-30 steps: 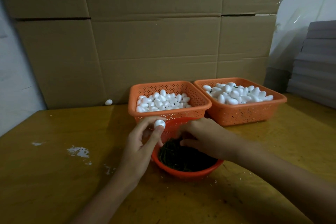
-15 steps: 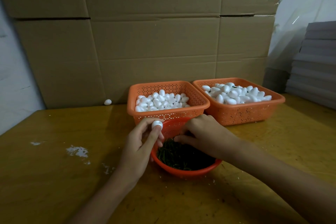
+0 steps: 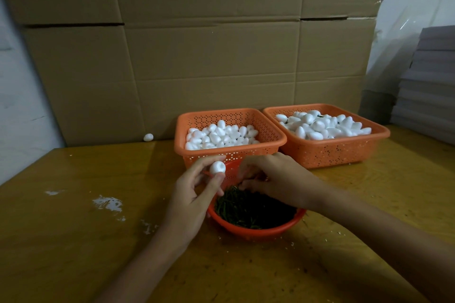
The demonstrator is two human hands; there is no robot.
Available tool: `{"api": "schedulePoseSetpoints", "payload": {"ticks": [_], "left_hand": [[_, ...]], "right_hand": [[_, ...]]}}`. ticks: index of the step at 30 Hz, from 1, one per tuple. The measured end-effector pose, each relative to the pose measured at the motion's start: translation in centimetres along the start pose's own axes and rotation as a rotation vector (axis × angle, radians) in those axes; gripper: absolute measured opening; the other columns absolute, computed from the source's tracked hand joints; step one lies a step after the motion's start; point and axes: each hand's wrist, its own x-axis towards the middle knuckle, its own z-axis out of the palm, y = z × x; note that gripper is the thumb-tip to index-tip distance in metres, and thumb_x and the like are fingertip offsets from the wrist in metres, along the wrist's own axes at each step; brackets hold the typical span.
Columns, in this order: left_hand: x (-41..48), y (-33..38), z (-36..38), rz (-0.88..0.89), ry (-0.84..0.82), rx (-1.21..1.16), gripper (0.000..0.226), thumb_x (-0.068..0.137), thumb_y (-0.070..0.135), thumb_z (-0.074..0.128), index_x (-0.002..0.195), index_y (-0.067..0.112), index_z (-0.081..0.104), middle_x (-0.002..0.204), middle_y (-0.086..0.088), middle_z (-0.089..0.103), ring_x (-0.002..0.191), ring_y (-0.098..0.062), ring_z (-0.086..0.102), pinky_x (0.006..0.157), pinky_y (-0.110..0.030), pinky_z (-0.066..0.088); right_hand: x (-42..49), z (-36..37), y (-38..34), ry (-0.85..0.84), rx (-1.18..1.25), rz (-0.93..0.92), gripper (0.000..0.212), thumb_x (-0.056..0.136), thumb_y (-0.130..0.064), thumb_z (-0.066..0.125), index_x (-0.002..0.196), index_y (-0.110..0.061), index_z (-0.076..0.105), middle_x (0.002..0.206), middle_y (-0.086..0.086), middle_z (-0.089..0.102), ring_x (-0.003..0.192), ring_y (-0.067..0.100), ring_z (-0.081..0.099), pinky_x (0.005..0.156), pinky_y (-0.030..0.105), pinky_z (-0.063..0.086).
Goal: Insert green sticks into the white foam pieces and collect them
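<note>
Now the left hand (image 3: 194, 194) pinches a foam piece (image 3: 217, 167) — the right hand (image 3: 275, 179), at its three o'clock, curls over sticks (image 3: 253, 209), grasp unclear; next, aim one stick in.

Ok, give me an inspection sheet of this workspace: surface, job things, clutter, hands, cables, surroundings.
Surface: yellow table, white smears at left.
Job's things: round bowl of green sticks; left basket and right basket hold white foam pieces.
Clutter: stray foam piece by the cardboard wall.
Hands: left hand pinches held foam piece; right hand curled over the sticks, grasp unclear.
Cables: nothing seen.
Surroundings: cardboard wall behind, grey stacked sheets at right.
</note>
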Motion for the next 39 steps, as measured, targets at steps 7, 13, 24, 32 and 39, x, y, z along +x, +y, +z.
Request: {"api": "schedulePoseSetpoints", "payload": {"ticks": [7,13,24,32,39], "left_hand": [[0.0,0.0,0.0,-0.013,0.032,-0.067,0.030,0.095,0.017,0.074,0.121,0.031,0.067,0.111,0.004,0.071,0.079,-0.022,0.073,0.081,-0.028,0.060],[0.0,0.1,-0.1,-0.024,0.034,-0.044,0.017,0.094,0.034,0.074,0.110,0.034,0.071,0.104,0.003,0.073,0.077,-0.017,0.071,0.078,-0.024,0.058],[-0.1,0.3,-0.1,-0.013,0.028,-0.044,0.018,0.094,0.029,0.073,0.110,0.036,0.074,0.102,0.003,0.075,0.078,-0.017,0.071,0.076,-0.023,0.057],[-0.2,0.2,-0.1,0.005,0.029,-0.020,0.028,0.085,0.036,0.082,0.110,0.026,0.079,0.109,0.002,0.077,0.105,-0.023,0.074,0.087,-0.047,0.062],[-0.1,0.4,-0.1,0.010,0.002,-0.026,0.024,0.082,0.042,0.086,0.106,0.039,0.080,0.105,0.001,0.077,0.105,-0.025,0.073,0.089,-0.051,0.062]], "right_hand": [[0.4,-0.5,-0.4,0.143,0.343,0.000,0.006,0.094,-0.018,0.076,0.096,-0.014,0.072,0.078,-0.002,0.078,0.067,0.014,0.075,0.067,0.029,0.063],[0.5,-1.6,-0.7,0.196,0.413,-0.041,0.013,0.091,-0.014,0.077,0.104,-0.012,0.079,0.082,0.001,0.079,0.075,0.016,0.077,0.075,0.033,0.064],[0.1,-1.6,-1.4,0.183,0.360,-0.064,0.007,0.090,-0.009,0.079,0.096,-0.011,0.075,0.080,-0.001,0.079,0.074,0.012,0.077,0.075,0.039,0.064],[0.0,-0.8,-2.1,0.160,-0.010,-0.238,0.014,0.096,-0.019,0.074,0.102,-0.017,0.062,0.084,-0.016,0.075,0.081,-0.010,0.067,0.072,0.016,0.051],[-0.2,-0.4,-2.0,0.156,0.010,-0.279,0.016,0.096,-0.016,0.073,0.103,-0.016,0.059,0.082,-0.009,0.075,0.083,0.001,0.071,0.073,0.036,0.054]]}}
